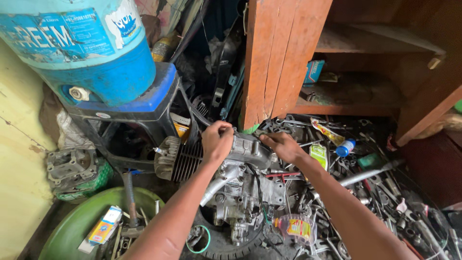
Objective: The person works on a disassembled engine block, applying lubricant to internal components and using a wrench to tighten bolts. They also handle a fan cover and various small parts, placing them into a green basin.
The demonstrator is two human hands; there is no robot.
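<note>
The engine (pixel 240 183) is dull, grimy cast metal with ribbed cooling fins (pixel 180 159). The cabinet (pixel 284 53) is rough, worn reddish wood. The blue drum (pixel 82 48) is scuffed plastic with a peeling paper label; the green basin (pixel 72 226) looks smooth plastic.

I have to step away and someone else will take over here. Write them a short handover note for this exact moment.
Left hand: closed on the top of the engine. Right hand: fingers on the engine's upper edge; a tool in it cannot be made out. The engine sits on a tyre, finned cylinder to the left. Loose wrenches lie right, hammer in the green basin. Engine looks assembled; progress unclear.
</note>
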